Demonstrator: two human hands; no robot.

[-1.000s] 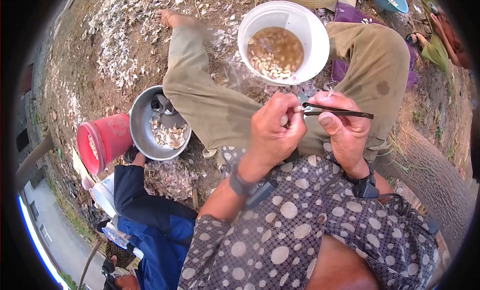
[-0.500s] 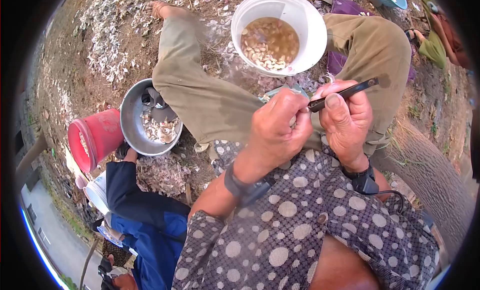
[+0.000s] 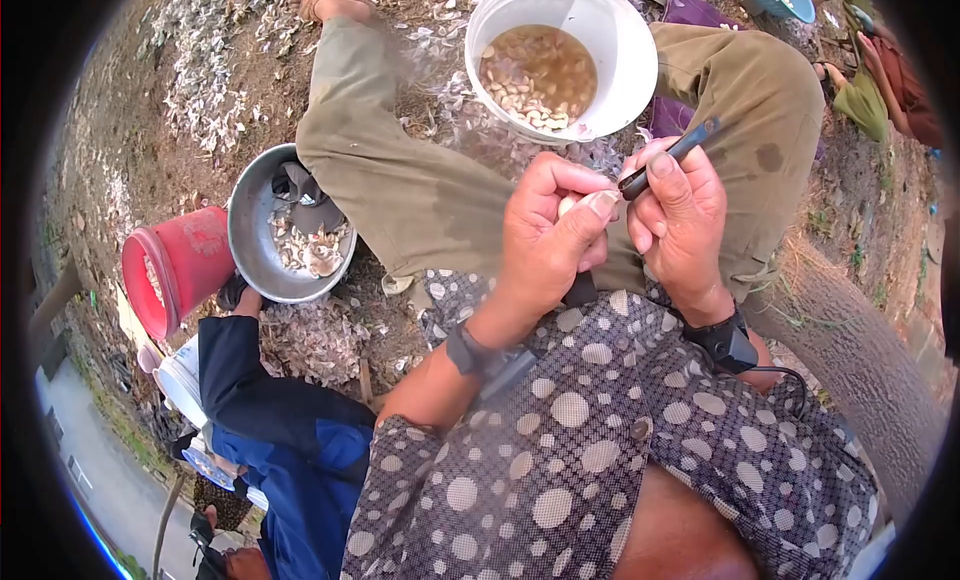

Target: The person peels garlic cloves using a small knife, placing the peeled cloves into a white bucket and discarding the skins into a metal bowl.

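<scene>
My left hand (image 3: pixel 550 230) is closed, its thumb and bent fingers pinching a pale garlic clove (image 3: pixel 568 204) that shows only in part. Beside it, my right hand (image 3: pixel 685 220) is wrapped round the black handle of a small knife (image 3: pixel 672 158). The handle slants up to the right, while the blade end points at the left hand and is mostly hidden by the fingers. Both hands almost touch, above my lap. Just beyond them stands a white bucket (image 3: pixel 632 75), with peeled garlic cloves (image 3: pixel 535 108) lying in brownish water.
On the left, a metal basin (image 3: pixel 243 263) holds garlic pieces and a dark cap (image 3: pixel 315 208). Next to it, a red bucket (image 3: pixel 195 265) leans sideways in view. A person in blue (image 3: pixel 320 480) sits close by. Garlic skins (image 3: pixel 205 90) litter the ground; a tree trunk (image 3: pixel 860 345) is at right.
My left hand has turned and its thumb now lies out toward the knife, showing the clove. The knife and right hand have shifted slightly left and up.
</scene>
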